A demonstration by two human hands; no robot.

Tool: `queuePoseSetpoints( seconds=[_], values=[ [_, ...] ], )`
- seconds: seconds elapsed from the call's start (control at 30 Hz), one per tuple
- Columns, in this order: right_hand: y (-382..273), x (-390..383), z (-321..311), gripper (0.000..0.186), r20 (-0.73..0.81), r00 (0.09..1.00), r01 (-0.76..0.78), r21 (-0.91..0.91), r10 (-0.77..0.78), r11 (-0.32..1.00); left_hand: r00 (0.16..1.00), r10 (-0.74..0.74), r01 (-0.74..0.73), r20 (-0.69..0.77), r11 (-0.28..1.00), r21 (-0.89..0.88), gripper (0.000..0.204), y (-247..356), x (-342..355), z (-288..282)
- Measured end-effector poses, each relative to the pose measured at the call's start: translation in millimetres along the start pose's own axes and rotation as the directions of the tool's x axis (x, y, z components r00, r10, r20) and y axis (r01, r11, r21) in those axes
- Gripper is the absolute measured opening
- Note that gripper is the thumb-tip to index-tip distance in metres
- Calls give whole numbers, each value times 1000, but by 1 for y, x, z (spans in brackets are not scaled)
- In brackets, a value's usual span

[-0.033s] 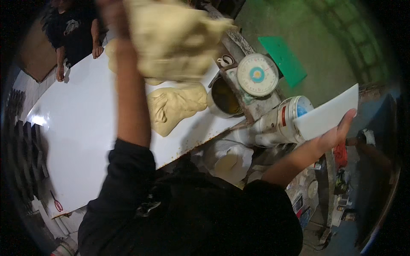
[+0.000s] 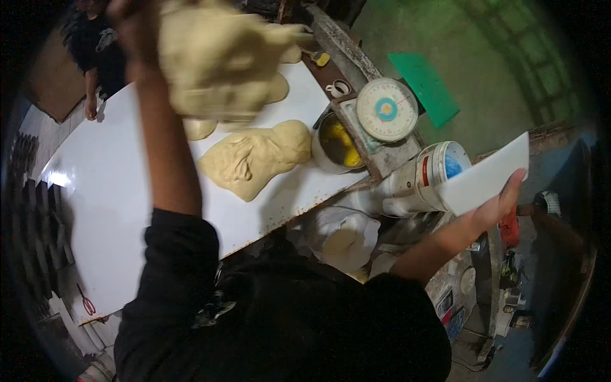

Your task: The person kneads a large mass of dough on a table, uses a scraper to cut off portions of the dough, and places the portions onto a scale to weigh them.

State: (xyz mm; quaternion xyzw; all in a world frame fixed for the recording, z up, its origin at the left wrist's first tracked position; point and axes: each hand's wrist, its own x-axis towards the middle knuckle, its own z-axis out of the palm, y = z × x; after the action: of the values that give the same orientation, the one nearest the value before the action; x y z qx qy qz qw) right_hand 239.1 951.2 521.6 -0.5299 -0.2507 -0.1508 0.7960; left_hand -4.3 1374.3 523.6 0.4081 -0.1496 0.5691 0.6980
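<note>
My left hand (image 2: 135,28), blurred at the top left, holds up a big pale lump of dough (image 2: 219,63); its fingers are mostly lost in the blur. The lump is also smeared and hangs over the white table (image 2: 108,191). Beneath it, nearer me, a second piece of dough (image 2: 245,162) lies on the table, folded and creased on top. Smaller dough portions (image 2: 201,129) show partly behind the raised lump. Out to the right, my right hand (image 2: 499,200) grips a flat white scraper (image 2: 487,175) by its lower right edge.
A pot (image 2: 324,156) with yellow contents stands beside a dial scale (image 2: 387,109). Near them are a white cup (image 2: 337,88), a green board (image 2: 425,89) and a white bucket (image 2: 420,181). Red-handled scissors (image 2: 88,307) lie at the table's near left corner. Another person (image 2: 98,57) stands far left.
My left hand and the raised dough have moved left, baring more of the table and the pot's yellow contents. My right hand with the scraper has shifted only slightly.
</note>
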Motion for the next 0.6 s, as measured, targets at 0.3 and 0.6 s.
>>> queuePoseSetpoints(
  seconds=[0.3, 0.6],
  values=[
    [93, -96, -40, 52, -221, 848, -523, -497, 481, 692, 744, -442, 152, -501, -619, 771, 23, 327, -77, -312],
    [266, -317, 4, 46, 405, 654, -140, -765, 639, 628, 741, -623, 163, -252, -196, 967, 89, -89, -335, -227]
  ],
)
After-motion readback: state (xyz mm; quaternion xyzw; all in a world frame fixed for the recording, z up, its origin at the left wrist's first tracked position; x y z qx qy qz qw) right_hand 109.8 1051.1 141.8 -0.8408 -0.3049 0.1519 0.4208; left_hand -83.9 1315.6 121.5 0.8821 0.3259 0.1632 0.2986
